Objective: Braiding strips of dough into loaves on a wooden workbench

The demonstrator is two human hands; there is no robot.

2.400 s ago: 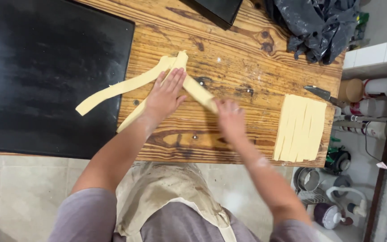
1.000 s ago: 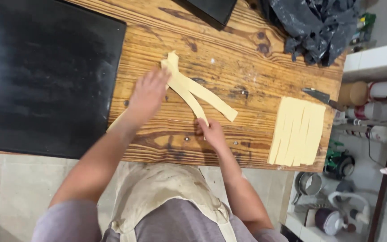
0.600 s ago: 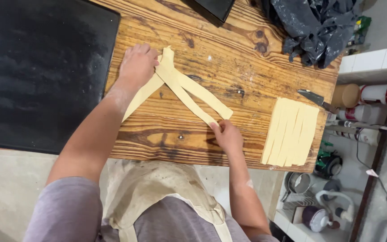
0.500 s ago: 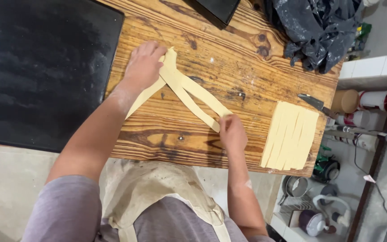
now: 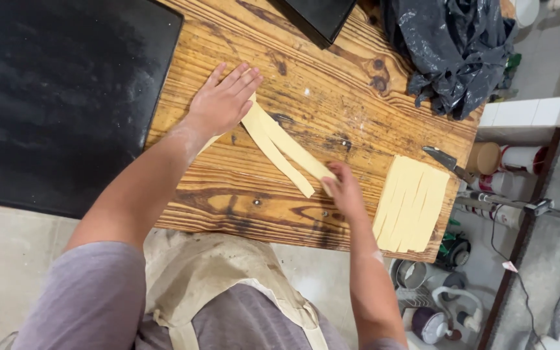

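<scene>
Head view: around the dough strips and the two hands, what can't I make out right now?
- Dough strips: their far ends lie under the left hand, so how they join or overlap is hidden.
- Right hand: seen from the back; whether the fingertips pinch or only press a strip end cannot be told.
- Knife: its handle blends into the clutter past the table edge.
- Black tray: cut off by the top edge.

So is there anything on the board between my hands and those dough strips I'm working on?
Nothing visible. Your left hand lies flat on the upper end of the dough strips, and your right hand touches their lower end. The cut dough sheet and the knife lie off to the right, apart from both hands.
</scene>
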